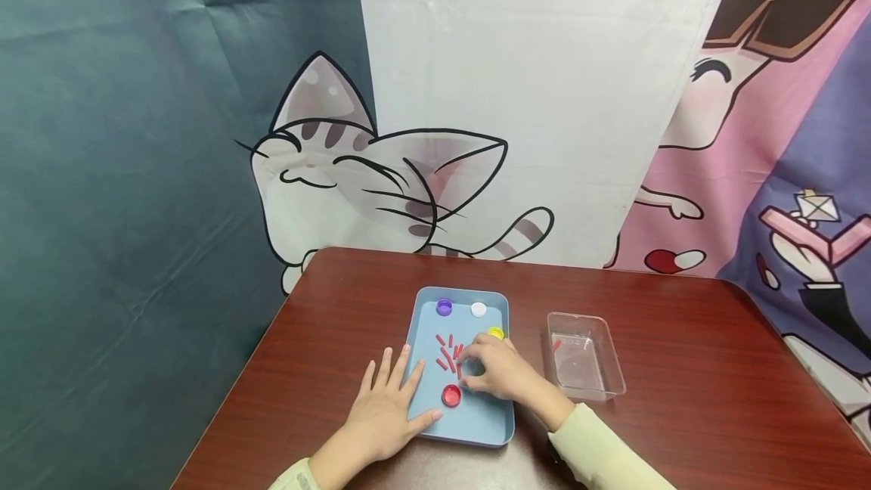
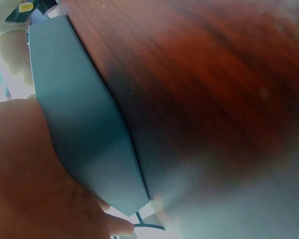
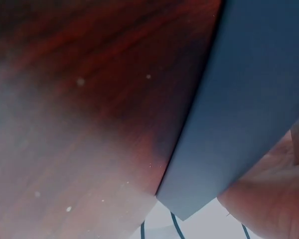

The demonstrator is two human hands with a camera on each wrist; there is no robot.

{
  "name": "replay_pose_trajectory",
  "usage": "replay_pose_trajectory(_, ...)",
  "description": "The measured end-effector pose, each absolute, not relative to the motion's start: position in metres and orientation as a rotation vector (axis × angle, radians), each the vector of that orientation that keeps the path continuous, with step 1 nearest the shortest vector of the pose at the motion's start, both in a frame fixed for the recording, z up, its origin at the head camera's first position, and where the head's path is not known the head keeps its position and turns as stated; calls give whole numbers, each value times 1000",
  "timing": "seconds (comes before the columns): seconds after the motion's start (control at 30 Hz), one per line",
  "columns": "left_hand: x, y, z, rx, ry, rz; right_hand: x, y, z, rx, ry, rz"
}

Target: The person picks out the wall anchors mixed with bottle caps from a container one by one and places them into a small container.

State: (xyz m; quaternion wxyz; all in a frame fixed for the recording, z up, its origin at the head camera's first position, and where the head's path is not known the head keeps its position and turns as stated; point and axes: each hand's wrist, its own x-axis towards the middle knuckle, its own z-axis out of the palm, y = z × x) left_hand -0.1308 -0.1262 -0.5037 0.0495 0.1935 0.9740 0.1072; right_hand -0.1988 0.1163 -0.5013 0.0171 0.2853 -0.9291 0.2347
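A blue tray (image 1: pixel 469 429) lies on the table with several short red sticks (image 1: pixel 447 358) scattered over its middle. My left hand (image 1: pixel 382 410) rests with spread fingers at the tray's left edge, its thumb reaching over the rim. Above the right part of the tray, my right hand (image 1: pixel 500 369) bends its fingers toward the sticks, thumb and forefinger apart; no stick is seen pinched. Just below the sticks is a round red cap (image 1: pixel 451 395). Both wrist views show mainly the tray's outer wall (image 2: pixel 84 109) beside each hand; the sticks are hidden there.
Along the tray's far end are a purple cap (image 1: pixel 444 307) and a white cap (image 1: pixel 478 310). A yellow cap (image 1: pixel 495 333) is partly behind the right hand. To the right stands a clear plastic box (image 1: pixel 578 316) with a red piece (image 1: pixel 556 345) inside.
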Motion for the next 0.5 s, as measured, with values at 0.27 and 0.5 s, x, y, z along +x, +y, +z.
replay_pose_trajectory(0.27, -131, -126, -502, 593, 2966, 313, -199, 114, -500, 916, -2878, 646)
replay_pose_trajectory(0.5, -131, -125, -502, 585, 2962, 306, -200, 111, -505, 909, -2865, 564)
